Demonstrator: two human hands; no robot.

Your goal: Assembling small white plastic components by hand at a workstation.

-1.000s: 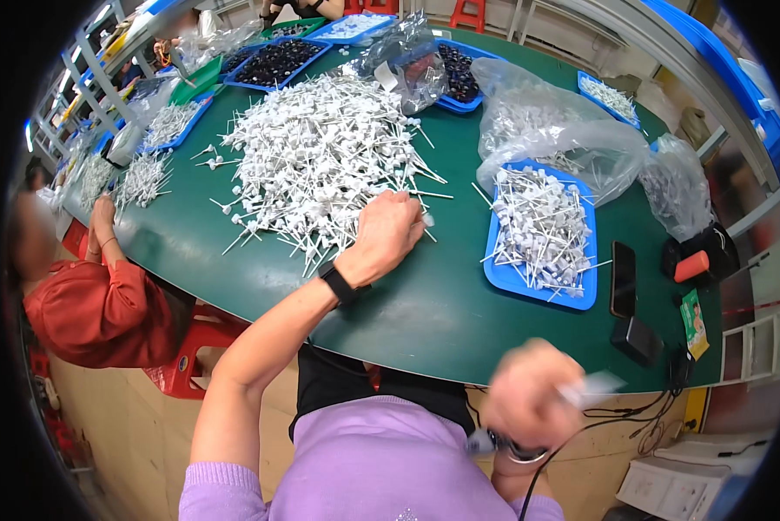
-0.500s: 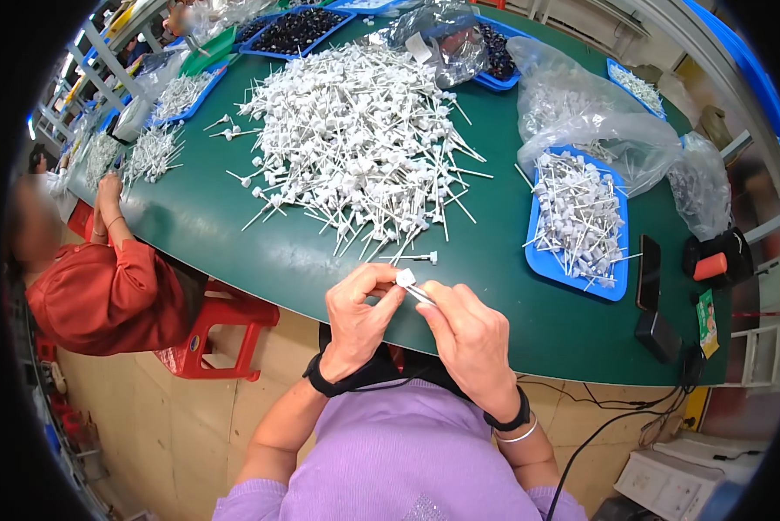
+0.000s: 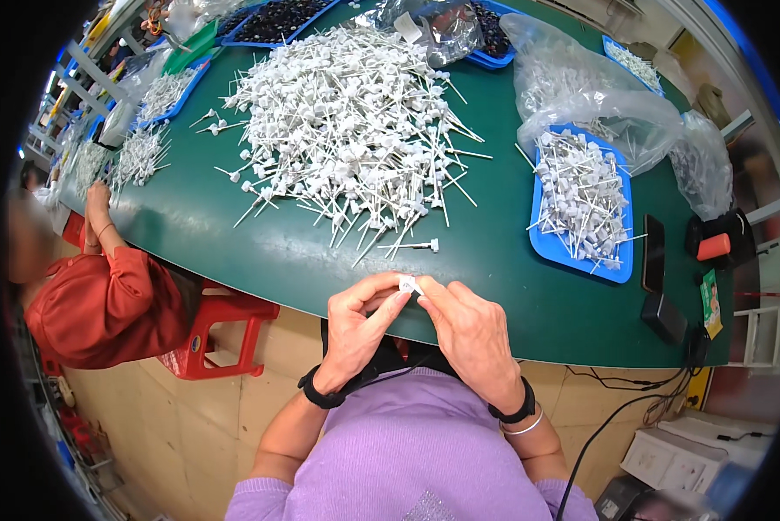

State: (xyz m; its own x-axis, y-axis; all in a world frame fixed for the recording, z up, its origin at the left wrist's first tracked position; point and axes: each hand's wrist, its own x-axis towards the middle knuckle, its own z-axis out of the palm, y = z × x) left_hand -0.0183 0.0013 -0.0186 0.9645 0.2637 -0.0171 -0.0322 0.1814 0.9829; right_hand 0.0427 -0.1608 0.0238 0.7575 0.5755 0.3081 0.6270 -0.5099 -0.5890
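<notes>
Near the table's front edge, my left hand (image 3: 361,323) pinches a small white plastic piece (image 3: 406,284) between thumb and fingers. My right hand (image 3: 470,328) is closed on the same piece from the other side, and its fingertips cover most of whatever shaft it has. Just beyond my hands lies a single white part with a thin stem (image 3: 433,246). Farther out spreads a large heap of white stemmed parts (image 3: 347,130), their heads and thin rods pointing every way.
A blue tray (image 3: 576,261) of similar parts stands at the right, beside a clear plastic bag (image 3: 620,122). A phone (image 3: 653,252) and a black box (image 3: 664,319) lie at the right edge. At the left, a person in red (image 3: 112,300) sits at the green table (image 3: 234,247).
My right fingers have closed in over the piece, covering the thin shaft that showed before. The piece's white head has turned. The view has shifted slightly.
</notes>
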